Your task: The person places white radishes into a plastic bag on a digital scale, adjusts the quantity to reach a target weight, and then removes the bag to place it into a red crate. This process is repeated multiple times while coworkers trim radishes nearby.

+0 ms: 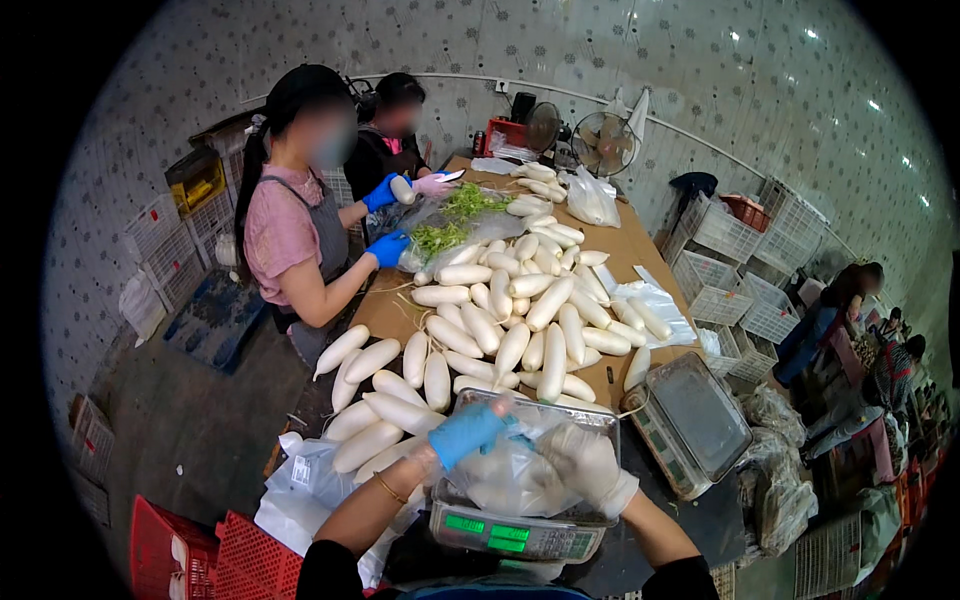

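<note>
At the far left, perforated red crates (255, 560) stand on the floor, low and near the table, probably to keep its top free for sorting. Above them, a co-worker in a pink top (285, 240) holds up one white radish in blue gloves. White plastic bags (300, 485) lie at the table's near left corner, seemingly put there to be within easy reach. Next comes the big heap of white radishes (510, 325), tips and roots pointing several ways, spread down to the edge of the work area.

The left hand (465, 435), in a blue glove, is blurred at the left side of a clear plastic bag (515, 480); I cannot tell whether its fingers close on the film. The bag, with pale, radish-like shapes inside, rests on the pan of a digital scale (570, 540), whose lit green display faces the wearer, presumably for easy reading. The right hand (592, 468), in a white glove, bends its fingers against the bag's right side, perhaps steadying it; whether they grasp it I cannot tell. Rightward sits a second scale (665, 450), with crumpled clear plastic (785, 490) beyond it
</note>
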Demonstrator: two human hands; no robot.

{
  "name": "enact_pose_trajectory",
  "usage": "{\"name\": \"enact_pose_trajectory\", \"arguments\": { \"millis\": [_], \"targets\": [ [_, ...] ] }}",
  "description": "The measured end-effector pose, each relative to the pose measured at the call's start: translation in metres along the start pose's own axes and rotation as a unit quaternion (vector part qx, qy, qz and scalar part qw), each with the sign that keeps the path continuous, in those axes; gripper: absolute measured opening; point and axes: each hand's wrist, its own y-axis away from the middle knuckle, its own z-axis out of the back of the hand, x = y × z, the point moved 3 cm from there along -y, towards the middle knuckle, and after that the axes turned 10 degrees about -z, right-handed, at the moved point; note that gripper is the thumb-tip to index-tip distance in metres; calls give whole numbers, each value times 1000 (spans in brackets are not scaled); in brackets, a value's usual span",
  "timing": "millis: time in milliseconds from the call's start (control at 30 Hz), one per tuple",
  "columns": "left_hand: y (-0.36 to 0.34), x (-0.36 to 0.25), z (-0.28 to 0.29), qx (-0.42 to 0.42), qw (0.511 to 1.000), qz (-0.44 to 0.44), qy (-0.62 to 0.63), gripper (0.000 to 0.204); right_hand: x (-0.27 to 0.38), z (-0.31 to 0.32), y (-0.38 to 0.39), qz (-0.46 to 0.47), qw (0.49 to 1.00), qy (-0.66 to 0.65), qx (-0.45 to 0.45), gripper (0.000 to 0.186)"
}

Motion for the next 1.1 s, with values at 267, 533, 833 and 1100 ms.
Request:
{"name": "enact_pose_trajectory", "arguments": {
  "millis": [267,533,833,1100],
  "targets": [
    [-22,23,0,-89,943,49,318,56,11,4,10,-79,993,68,63,13],
    [-45,73,22,0,901,89,426,50,30,-28,38,-12,987,145,67,8],
    [-24,24,-22,-42,922,-312,-223,68,-12,-33,67,-197,954,-222,-35,7],
    [11,19,-66,-25,900,-227,-372,90,-4,-52,64,-191,940,-261,-112,15]
  ]
}}
